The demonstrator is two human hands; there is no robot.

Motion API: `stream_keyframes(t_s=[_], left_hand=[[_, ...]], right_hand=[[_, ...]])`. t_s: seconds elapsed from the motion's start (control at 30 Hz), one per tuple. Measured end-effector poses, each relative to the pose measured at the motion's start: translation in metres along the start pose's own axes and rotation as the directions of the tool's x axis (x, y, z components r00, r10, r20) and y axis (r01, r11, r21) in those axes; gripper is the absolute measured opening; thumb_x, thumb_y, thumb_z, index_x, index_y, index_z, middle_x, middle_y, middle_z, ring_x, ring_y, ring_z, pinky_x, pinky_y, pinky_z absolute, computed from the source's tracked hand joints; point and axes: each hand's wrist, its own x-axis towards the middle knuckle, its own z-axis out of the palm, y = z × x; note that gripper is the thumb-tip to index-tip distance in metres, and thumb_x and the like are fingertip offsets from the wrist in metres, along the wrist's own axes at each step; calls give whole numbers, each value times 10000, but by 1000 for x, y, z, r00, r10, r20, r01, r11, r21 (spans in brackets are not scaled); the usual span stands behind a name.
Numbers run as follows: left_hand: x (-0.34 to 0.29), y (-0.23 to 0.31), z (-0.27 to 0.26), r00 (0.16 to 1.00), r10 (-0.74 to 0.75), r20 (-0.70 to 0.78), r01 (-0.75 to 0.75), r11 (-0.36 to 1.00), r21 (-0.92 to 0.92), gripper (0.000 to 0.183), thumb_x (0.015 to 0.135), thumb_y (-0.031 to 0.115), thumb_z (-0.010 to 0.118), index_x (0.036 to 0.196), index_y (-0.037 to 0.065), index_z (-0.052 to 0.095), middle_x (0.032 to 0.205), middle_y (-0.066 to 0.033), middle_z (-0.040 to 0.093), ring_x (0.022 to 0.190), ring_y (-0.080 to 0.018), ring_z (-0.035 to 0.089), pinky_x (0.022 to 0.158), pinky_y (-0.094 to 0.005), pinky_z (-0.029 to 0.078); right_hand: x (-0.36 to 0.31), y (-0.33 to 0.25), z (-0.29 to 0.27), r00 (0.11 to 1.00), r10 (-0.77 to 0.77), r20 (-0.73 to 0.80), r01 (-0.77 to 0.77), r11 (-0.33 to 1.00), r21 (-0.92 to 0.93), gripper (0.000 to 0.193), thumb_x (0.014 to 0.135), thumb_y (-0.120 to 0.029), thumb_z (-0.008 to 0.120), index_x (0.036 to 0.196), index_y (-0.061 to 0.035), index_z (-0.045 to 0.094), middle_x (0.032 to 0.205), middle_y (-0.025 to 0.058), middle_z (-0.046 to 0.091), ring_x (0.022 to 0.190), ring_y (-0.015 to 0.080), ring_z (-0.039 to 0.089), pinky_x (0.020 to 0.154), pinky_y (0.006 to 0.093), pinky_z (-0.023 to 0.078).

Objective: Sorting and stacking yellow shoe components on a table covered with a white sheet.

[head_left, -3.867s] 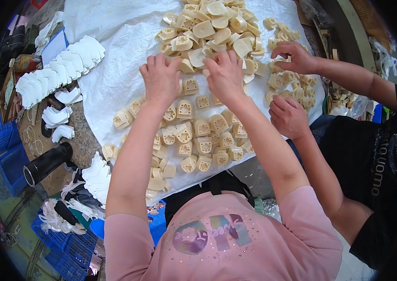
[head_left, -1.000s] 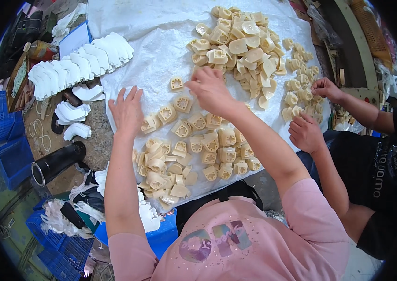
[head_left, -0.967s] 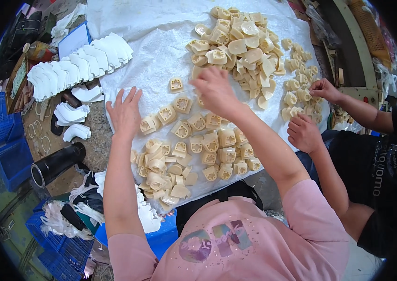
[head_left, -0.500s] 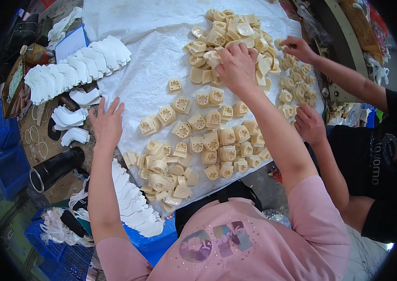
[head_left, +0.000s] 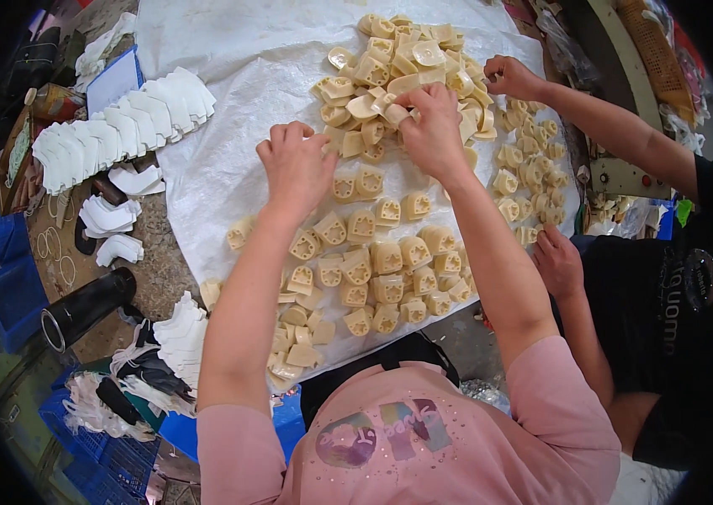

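Note:
My right hand [head_left: 435, 130] is at the front of a heap of cream moulded pieces [head_left: 402, 63], its thumb and fingers closed on one cream moulded piece [head_left: 392, 112]. To its left, my left hand [head_left: 299, 164] is over the white sheet with its fingers curled down. The fingertips are turned away, so what they hold is hidden. Nearer to me, several cream pieces with star-like hollows [head_left: 386, 257] stand in uneven rows. A looser cluster of cream pieces [head_left: 302, 332] lies partly behind my left forearm.
White sheeting [head_left: 230, 93] covers the table. Overlapping white curved pieces [head_left: 125, 126] line the left side, near a black cylinder [head_left: 91, 307] and blue crates [head_left: 15, 295]. On the right, a co-worker's hands [head_left: 514, 77] are beside smaller cream pieces [head_left: 533, 160].
My left hand has moved right and away from me, from the sheet's left edge to near the heap, its fingers now curled. My right hand stays at the heap, slightly lower.

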Motion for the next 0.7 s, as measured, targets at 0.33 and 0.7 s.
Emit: stream_keyframes(t_s=[0.33,0.7], left_hand=[[13,31,29,845,-513,149,531,839,-119,226,727,263,721,916,140,709,1085,-95,525,1074,-288,431,926,-432,323],[-34,-60,-45,946,-271,-176,297,944,144,210,665,168,743,854,121,666,997,-59,518,1043,-264,431,880,-417,315]], right_hand=[[-8,28,0,999,-8,38,-5,949,316,155,758,-54,614,909,-35,642,966,119,519,986,292,452,883,369,385],[-7,-18,53,893,-444,76,422,884,199,204,700,23,606,887,-52,640,985,110,504,991,313,434,860,398,394]])
